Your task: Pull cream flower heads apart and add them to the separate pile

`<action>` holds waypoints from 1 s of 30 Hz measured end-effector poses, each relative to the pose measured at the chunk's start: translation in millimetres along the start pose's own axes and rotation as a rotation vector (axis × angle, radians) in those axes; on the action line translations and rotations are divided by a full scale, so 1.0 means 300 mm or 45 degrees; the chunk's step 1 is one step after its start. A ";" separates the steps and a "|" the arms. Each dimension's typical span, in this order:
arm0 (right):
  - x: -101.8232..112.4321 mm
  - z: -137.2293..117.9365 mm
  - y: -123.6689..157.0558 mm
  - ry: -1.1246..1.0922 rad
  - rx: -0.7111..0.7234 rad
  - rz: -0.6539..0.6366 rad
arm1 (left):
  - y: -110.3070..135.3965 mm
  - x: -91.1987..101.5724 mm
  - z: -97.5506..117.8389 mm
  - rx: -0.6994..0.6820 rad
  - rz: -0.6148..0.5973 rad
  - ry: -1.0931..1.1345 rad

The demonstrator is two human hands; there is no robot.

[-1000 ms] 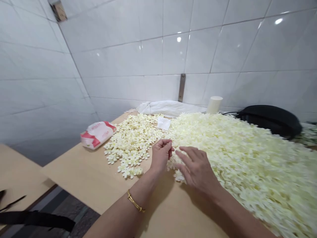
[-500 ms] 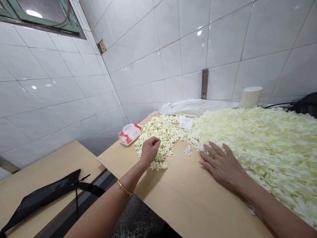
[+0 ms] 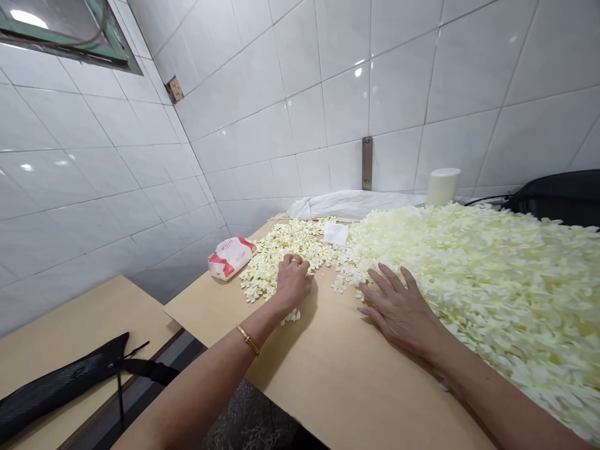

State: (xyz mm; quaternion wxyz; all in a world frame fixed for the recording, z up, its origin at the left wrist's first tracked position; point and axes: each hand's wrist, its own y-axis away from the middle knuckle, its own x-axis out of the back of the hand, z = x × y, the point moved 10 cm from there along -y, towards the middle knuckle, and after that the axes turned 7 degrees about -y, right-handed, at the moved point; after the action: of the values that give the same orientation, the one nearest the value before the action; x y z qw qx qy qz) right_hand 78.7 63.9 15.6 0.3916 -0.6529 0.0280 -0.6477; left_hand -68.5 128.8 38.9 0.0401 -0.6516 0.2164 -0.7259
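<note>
Many round-petalled flowers [image 3: 263,267] lie beside the curled left hand [image 3: 293,281], grip unclear; the right hand [image 3: 400,310] splays wide.

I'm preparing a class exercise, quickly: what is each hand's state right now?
Left hand: curled at the smaller flower pile; cannot tell whether it holds anything.
Right hand: open and spread beside the larger flower pile, nothing visibly held.

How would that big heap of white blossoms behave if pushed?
The big blossom heap would probably spread apart, as loose blossoms lie at its edge near the right hand. Each looks light, being thin-petalled.
</note>
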 end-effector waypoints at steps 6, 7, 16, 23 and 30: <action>0.018 -0.026 -0.002 -0.020 0.051 0.031 | -0.018 -0.060 0.038 -0.118 -0.104 -0.088; 0.022 -0.028 -0.003 -0.024 0.052 0.042 | -0.010 -0.069 0.042 -0.134 -0.118 -0.086; 0.065 -0.043 -0.002 -0.071 0.074 0.188 | 0.112 0.007 0.039 -0.220 -0.030 0.187; 0.109 -0.066 0.001 -0.101 0.112 0.282 | 0.273 0.121 -0.111 0.037 0.164 0.295; 0.174 -0.140 0.008 -0.151 0.313 0.373 | 0.386 0.040 -0.078 0.060 0.039 0.400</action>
State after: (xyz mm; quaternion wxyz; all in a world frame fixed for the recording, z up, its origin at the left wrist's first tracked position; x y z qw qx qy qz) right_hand 51.8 13.9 51.3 0.5594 -0.6261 0.0204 -0.5428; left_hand -118.8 26.2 6.1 0.0323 -0.5256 0.2127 -0.8231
